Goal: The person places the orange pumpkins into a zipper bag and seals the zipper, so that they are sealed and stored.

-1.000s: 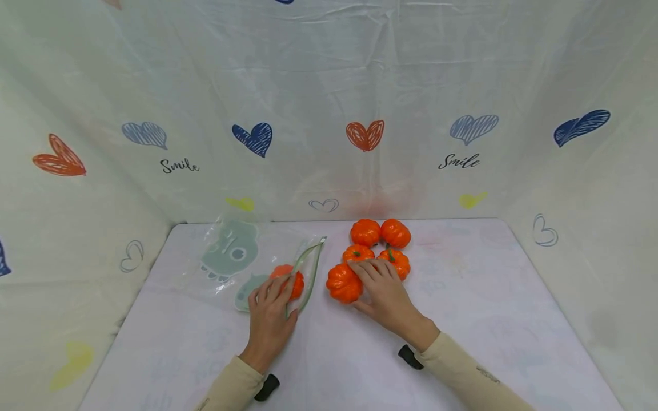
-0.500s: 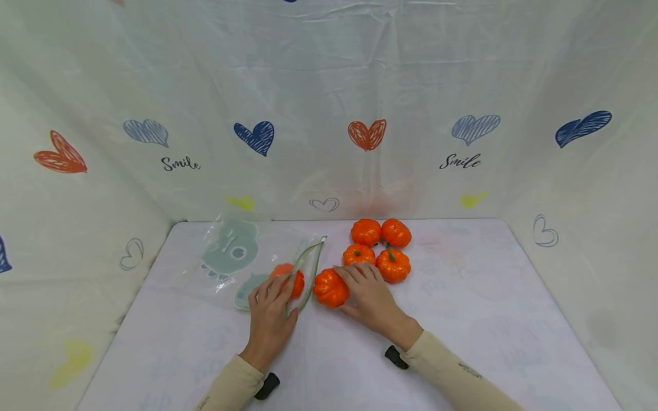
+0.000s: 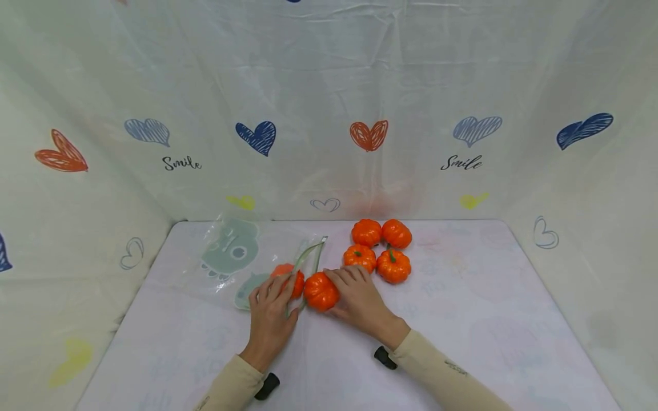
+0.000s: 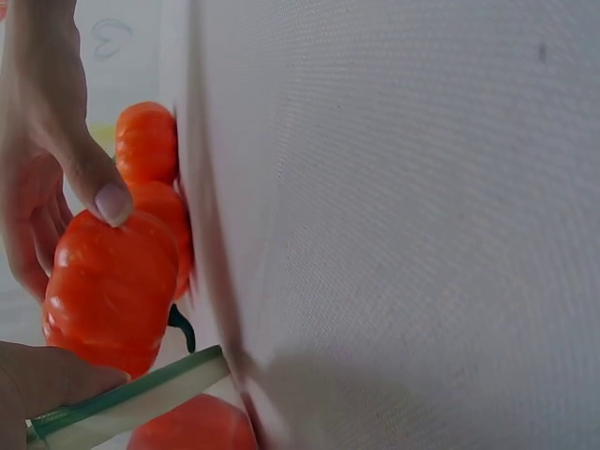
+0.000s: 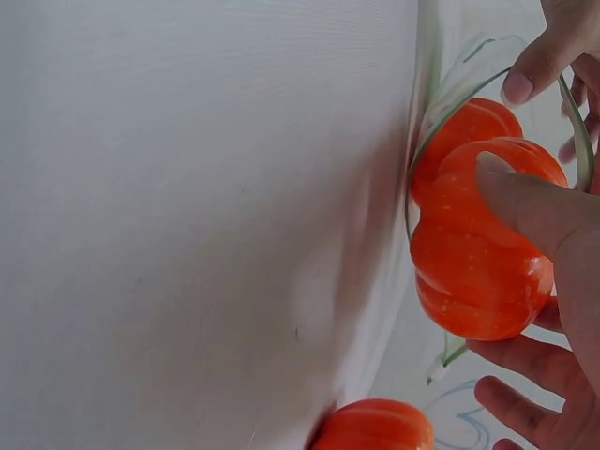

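My right hand (image 3: 357, 299) grips a small glossy orange pumpkin (image 3: 321, 291), thumb on one side and fingers on the other. That pumpkin is at the open mouth of a clear zip bag (image 3: 230, 251) with green dinosaur prints. With my left hand (image 3: 272, 317) I hold the bag by its green-edged mouth, which stands apart as a loop. Inside the bag, partly under the left fingers, lies another pumpkin (image 3: 295, 284). The right wrist view shows this bagged pumpkin (image 5: 478, 117) just behind the held one (image 5: 483, 253). The left thumb (image 4: 56, 375) is beside the bag's green edge (image 4: 141, 389).
Several more pumpkins (image 3: 393, 266) stand in a cluster beyond my right hand, near the table's back edge. The table (image 3: 462, 319) has a white cover. A white curtain (image 3: 308, 85) with printed hearts rises behind and at both sides.
My right hand has carried the pumpkin leftward from the cluster to the bag's mouth. The left hand and the bag have stayed in place.
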Motion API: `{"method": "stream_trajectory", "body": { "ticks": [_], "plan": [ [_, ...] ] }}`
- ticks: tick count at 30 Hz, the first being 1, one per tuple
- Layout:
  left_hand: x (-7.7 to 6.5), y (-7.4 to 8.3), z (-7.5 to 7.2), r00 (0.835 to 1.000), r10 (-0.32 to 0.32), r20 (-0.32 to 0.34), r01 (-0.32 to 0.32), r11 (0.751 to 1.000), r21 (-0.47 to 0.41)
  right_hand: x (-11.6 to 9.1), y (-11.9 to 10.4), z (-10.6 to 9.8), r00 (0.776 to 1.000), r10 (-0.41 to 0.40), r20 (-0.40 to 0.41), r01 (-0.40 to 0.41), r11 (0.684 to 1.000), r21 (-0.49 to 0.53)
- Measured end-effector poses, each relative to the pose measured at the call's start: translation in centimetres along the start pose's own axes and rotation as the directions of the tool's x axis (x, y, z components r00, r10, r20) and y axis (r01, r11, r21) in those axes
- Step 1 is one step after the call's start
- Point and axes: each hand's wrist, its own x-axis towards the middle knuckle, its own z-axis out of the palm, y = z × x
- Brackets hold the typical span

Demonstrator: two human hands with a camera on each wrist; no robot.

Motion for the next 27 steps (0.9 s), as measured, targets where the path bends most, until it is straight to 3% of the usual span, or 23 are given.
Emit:
{"method": "stream_trajectory", "body": {
  "ticks": [27],
  "plan": [
    [0.0, 0.2, 0.0, 0.999, 0.028, -0.025, -0.028, 1.000, 0.005, 3.0, -2.6, 1.8, 0.999, 0.013, 0.036, -0.014, 1.000, 0.014]
  ]
}}
